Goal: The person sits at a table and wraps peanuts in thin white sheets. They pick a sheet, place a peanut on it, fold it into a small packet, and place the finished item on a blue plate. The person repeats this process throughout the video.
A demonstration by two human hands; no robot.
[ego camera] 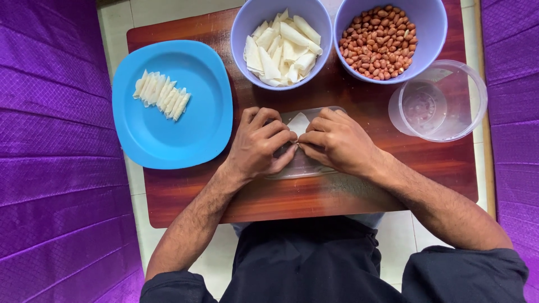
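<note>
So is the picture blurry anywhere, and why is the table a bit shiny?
Head view: everything is sharp, from the peanuts to the white pieces on the blue plate. Soft, even light; the wooden table shows a pale sheen near its front edge. Only faint shadows lie under the left hand and right hand. The clear cup has mild glints, no strong glare.
</note>
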